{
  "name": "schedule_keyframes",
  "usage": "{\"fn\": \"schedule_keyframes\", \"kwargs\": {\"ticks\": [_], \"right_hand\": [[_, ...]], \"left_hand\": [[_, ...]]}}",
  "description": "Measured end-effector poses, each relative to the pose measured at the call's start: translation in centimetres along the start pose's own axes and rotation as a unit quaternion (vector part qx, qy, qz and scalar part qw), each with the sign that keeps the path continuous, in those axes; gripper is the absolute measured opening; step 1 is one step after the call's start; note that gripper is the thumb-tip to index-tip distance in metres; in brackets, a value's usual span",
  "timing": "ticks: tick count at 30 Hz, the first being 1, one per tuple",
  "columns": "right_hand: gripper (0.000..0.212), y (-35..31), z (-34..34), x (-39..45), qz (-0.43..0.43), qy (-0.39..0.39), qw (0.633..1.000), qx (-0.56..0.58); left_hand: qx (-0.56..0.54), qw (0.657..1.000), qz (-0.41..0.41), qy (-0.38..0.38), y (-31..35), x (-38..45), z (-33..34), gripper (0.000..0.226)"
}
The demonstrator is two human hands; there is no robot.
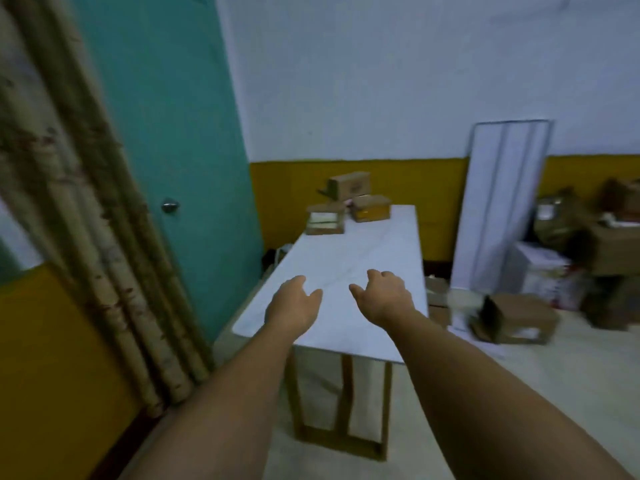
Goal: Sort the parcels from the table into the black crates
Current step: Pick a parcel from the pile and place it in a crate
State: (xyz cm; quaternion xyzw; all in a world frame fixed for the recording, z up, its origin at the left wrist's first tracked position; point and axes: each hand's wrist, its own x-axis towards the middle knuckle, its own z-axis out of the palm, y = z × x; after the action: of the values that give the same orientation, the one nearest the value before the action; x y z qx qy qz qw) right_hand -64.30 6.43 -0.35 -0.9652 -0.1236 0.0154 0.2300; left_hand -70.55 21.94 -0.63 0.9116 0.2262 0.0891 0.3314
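Both hands empty above desk's near end.
Left hand and right hand: fingers loosely spread; parcels at desk far edge, well apart.

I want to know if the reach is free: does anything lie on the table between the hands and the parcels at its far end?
Nothing visible does. The left hand and right hand hover empty over the near end; bare table runs to the parcels.

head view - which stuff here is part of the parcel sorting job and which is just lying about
Part of the job:
- three brown parcels at the table's far end
- white table
- left hand and right hand, both empty

Lying about:
- floor boxes
- white panel leaning on the wall
- teal door
- curtain
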Motion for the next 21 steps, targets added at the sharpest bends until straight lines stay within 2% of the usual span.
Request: {"fn": "schedule_keyframes", "kwargs": {"ticks": [3,7,12,19,21], "right_hand": [[0.058,8.8,-3.7,3.1,0.044,0.034,0.998,0.008],[0.061,17.3,-5.9,6.2,0.095,0.033,0.995,0.029],[0.059,23.4,-7.3,12.8,0.097,0.029,0.994,0.043],[0.049,28.5,-10.1,26.2,0.089,-0.002,0.996,0.015],[0.049,28.9,-11.8,31.3,0.063,-0.015,0.998,-0.001]], "left_hand": [[-0.026,0.999,0.028,-0.03,7.4,2.6,6.6,0.06],[-0.035,0.997,0.052,-0.05,15.0,4.9,13.7,0.058],[-0.054,0.994,0.069,-0.06,21.0,10.6,19.9,0.055],[-0.117,0.991,0.038,-0.049,27.6,22.4,26.9,0.053],[-0.13,0.991,0.014,-0.038,29.7,26.9,28.0,0.053]]}}
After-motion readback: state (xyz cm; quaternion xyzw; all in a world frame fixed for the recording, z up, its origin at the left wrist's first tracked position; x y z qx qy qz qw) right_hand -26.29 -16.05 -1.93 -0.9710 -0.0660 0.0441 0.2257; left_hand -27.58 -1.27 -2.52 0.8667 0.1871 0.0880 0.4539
